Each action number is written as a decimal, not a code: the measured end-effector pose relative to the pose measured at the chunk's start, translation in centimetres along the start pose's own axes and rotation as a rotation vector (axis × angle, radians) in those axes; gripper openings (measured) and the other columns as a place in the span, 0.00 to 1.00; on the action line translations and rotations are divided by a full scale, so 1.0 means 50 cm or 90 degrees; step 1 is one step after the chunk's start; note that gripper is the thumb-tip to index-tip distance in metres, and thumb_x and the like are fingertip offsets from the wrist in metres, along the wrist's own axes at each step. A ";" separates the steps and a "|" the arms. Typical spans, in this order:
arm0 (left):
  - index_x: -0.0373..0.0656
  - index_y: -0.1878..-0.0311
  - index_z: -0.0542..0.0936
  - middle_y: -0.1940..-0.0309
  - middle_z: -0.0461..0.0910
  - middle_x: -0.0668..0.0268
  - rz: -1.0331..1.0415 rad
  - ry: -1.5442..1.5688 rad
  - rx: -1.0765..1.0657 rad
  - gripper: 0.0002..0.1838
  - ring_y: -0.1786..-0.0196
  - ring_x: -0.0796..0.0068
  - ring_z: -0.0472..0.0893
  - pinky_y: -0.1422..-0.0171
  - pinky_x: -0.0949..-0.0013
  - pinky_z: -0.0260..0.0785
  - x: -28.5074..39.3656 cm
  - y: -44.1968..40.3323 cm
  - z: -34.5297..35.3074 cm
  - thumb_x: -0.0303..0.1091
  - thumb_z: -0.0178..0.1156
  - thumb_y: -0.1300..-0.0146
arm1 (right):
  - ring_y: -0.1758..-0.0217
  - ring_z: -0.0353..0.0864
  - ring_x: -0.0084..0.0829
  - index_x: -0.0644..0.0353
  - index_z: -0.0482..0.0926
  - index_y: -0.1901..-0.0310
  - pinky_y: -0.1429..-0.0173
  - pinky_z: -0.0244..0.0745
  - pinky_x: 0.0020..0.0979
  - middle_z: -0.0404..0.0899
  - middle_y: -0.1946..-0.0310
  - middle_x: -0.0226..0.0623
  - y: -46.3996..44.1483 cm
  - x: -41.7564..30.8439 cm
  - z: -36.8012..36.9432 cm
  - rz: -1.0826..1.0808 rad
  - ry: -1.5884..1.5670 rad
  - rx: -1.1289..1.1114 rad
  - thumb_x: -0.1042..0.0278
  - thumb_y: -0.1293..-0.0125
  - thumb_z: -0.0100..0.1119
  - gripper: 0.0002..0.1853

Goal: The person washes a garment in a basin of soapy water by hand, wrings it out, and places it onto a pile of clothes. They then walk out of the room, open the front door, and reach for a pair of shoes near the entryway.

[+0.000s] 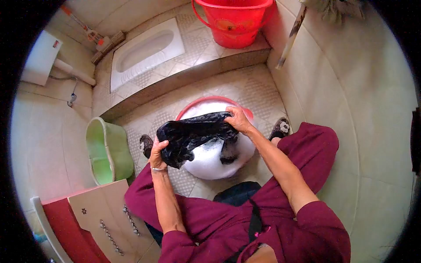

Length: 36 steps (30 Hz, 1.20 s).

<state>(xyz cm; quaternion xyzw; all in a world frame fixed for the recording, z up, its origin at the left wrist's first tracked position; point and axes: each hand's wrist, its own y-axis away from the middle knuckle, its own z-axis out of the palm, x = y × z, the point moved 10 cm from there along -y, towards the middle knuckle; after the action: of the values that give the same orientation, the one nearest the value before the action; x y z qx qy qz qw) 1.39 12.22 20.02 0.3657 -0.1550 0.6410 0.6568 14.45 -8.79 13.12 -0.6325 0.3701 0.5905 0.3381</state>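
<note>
A wet black cloth is stretched between my two hands above a round basin with a pink-red rim. White foam fills the basin and bulges at its near side. My left hand grips the cloth's left end, thumb on top. At the upper right end, my right hand pinches the cloth near the basin's rim. Part of the cloth hangs down onto the foam, with some suds on it.
A green tub stands at left, above a cabinet with drawers. Beyond the step are a squat toilet, a brush and a red bucket. My slippered feet flank the basin.
</note>
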 end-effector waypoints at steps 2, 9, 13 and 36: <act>0.36 0.46 0.66 0.54 0.74 0.56 -0.038 0.008 0.012 0.25 0.53 0.62 0.76 0.48 0.62 0.69 -0.039 -0.013 -0.042 0.18 0.51 0.52 | 0.74 0.68 0.19 0.66 0.71 0.75 0.69 0.67 0.24 0.70 0.80 0.29 -0.006 -0.004 -0.010 -0.040 0.034 0.028 0.76 0.57 0.53 0.05; 0.39 0.48 0.68 0.56 0.75 0.61 -0.140 -0.117 0.168 0.18 0.57 0.68 0.77 0.53 0.65 0.71 -0.126 -0.030 -0.184 0.25 0.48 0.43 | 0.72 0.72 0.26 0.66 0.70 0.71 0.67 0.68 0.27 0.73 0.76 0.35 0.002 0.079 -0.054 0.068 0.071 0.093 0.73 0.57 0.56 0.10; 0.39 0.48 0.68 0.58 0.75 0.63 -0.153 -0.087 0.202 0.16 0.58 0.70 0.77 0.54 0.67 0.72 -0.145 -0.051 -0.227 0.29 0.48 0.40 | 0.47 0.66 0.34 0.62 0.66 0.47 0.43 0.60 0.31 0.69 0.52 0.43 0.035 0.097 0.049 0.159 0.186 -0.327 0.50 0.57 0.65 0.37; 0.35 0.45 0.63 0.56 0.71 0.42 -0.102 -1.009 0.269 0.29 0.52 0.44 0.71 0.47 0.55 0.62 -0.432 -0.345 -0.361 0.39 0.56 0.50 | 0.65 0.73 0.47 0.64 0.75 0.72 0.60 0.68 0.44 0.73 0.72 0.51 -0.088 0.425 0.106 0.045 0.615 -0.109 0.69 0.55 0.56 0.09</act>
<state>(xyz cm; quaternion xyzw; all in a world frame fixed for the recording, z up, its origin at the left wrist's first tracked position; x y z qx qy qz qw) 10.25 10.30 -11.71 0.8352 -0.4223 0.1599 0.3139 16.25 -3.50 -8.50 -0.8467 0.4556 0.2694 0.0544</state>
